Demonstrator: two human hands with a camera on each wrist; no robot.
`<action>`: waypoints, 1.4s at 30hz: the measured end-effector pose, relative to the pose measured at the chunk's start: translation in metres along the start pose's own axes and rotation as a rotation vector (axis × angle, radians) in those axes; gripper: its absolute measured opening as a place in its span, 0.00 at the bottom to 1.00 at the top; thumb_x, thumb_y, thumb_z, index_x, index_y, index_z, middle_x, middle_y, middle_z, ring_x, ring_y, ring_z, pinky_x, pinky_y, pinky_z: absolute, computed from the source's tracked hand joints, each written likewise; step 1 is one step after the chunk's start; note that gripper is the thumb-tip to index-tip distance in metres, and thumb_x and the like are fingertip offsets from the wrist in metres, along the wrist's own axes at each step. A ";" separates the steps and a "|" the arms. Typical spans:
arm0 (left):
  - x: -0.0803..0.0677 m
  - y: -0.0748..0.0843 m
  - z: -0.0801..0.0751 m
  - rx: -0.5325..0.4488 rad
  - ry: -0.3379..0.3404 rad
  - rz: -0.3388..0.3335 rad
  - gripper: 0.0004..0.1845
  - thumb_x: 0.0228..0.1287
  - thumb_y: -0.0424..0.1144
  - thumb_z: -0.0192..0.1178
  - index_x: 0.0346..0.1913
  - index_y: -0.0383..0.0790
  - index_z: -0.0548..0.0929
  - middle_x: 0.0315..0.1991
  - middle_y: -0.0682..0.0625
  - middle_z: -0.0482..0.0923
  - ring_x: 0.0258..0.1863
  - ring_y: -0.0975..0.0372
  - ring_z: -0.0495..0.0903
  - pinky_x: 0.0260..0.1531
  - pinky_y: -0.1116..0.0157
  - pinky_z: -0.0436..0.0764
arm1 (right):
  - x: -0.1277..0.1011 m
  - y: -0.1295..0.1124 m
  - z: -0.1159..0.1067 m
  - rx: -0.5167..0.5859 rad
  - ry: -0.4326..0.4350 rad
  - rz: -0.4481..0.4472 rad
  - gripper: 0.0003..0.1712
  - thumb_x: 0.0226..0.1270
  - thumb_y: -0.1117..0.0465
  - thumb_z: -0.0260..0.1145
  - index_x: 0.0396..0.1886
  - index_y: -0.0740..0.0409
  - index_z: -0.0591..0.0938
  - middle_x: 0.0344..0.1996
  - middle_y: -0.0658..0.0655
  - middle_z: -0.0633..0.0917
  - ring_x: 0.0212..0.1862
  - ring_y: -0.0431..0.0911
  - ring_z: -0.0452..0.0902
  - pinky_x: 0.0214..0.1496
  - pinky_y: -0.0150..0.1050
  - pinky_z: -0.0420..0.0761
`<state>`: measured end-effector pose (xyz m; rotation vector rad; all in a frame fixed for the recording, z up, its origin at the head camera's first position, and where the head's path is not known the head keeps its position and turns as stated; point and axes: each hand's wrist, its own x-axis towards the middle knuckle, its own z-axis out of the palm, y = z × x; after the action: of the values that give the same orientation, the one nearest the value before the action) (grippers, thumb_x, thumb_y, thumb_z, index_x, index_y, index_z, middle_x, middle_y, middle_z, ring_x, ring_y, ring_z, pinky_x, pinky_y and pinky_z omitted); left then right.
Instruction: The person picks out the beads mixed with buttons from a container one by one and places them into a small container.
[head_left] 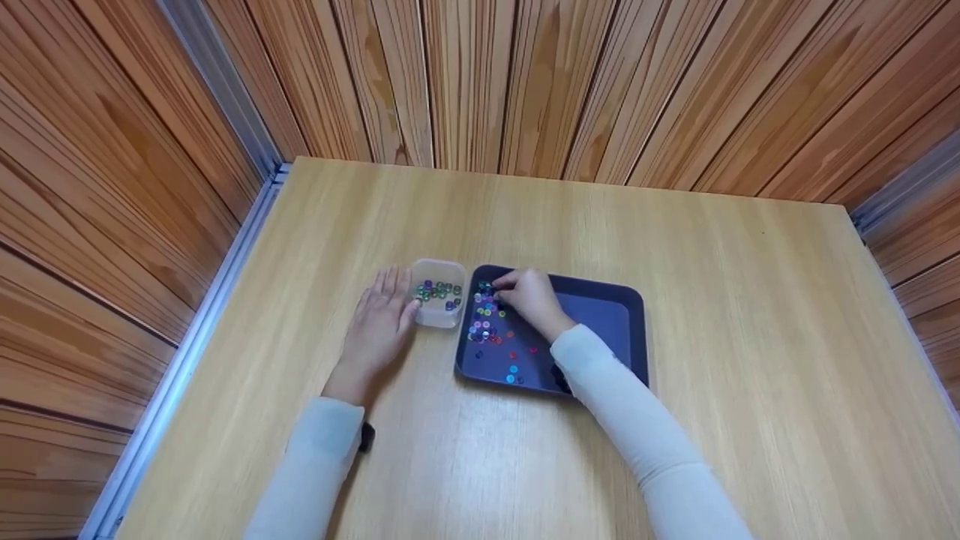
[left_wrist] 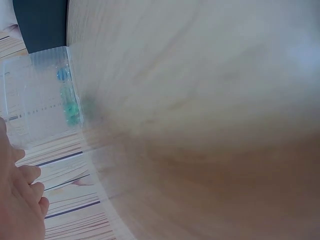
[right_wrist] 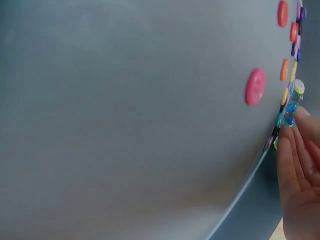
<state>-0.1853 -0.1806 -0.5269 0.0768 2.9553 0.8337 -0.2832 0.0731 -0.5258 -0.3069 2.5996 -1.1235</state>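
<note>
Mostly beads [head_left: 487,319] in tray [head_left: 600,315], fewer in tub [head_left: 439,302]

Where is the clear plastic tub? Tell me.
In the head view, the clear tub sits left of centre on the table, between the left hand and the dark tray.

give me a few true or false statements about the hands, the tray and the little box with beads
1. The left hand lies flat beside the clear box. True.
2. The clear box stands right of the dark tray. False: it stands left of the tray.
3. The right hand is inside the tray, at the beads. True.
4. The clear box holds nothing. False: it holds green and blue beads.
5. Most beads lie at the tray's right end. False: they crowd its left end.
</note>
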 end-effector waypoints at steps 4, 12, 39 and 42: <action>0.001 0.001 0.001 0.018 0.003 0.005 0.35 0.80 0.55 0.38 0.80 0.44 0.46 0.82 0.44 0.41 0.82 0.50 0.37 0.80 0.48 0.41 | -0.002 0.000 0.003 -0.101 0.030 -0.077 0.12 0.66 0.69 0.67 0.47 0.61 0.89 0.49 0.60 0.89 0.55 0.52 0.84 0.60 0.46 0.82; 0.000 0.001 0.001 0.011 -0.004 -0.005 0.35 0.80 0.55 0.38 0.80 0.45 0.45 0.82 0.44 0.39 0.82 0.50 0.36 0.80 0.48 0.41 | -0.002 0.001 -0.004 0.185 0.050 0.049 0.11 0.63 0.65 0.70 0.45 0.60 0.89 0.45 0.59 0.90 0.51 0.47 0.87 0.56 0.40 0.84; 0.001 0.001 0.001 0.006 0.035 0.029 0.33 0.80 0.53 0.40 0.80 0.42 0.49 0.81 0.42 0.42 0.81 0.47 0.40 0.79 0.46 0.44 | -0.011 -0.044 -0.006 0.853 -0.051 0.178 0.18 0.67 0.68 0.67 0.55 0.70 0.82 0.43 0.57 0.90 0.44 0.41 0.88 0.64 0.42 0.80; 0.001 0.000 0.001 0.002 0.032 0.027 0.34 0.80 0.53 0.39 0.80 0.43 0.49 0.81 0.42 0.42 0.81 0.47 0.40 0.79 0.47 0.43 | -0.011 -0.049 -0.005 0.728 -0.016 0.133 0.16 0.66 0.65 0.69 0.52 0.67 0.85 0.47 0.60 0.90 0.46 0.44 0.88 0.65 0.46 0.80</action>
<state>-0.1860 -0.1800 -0.5274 0.1043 2.9916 0.8439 -0.2709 0.0469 -0.4847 0.0227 1.9742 -1.8795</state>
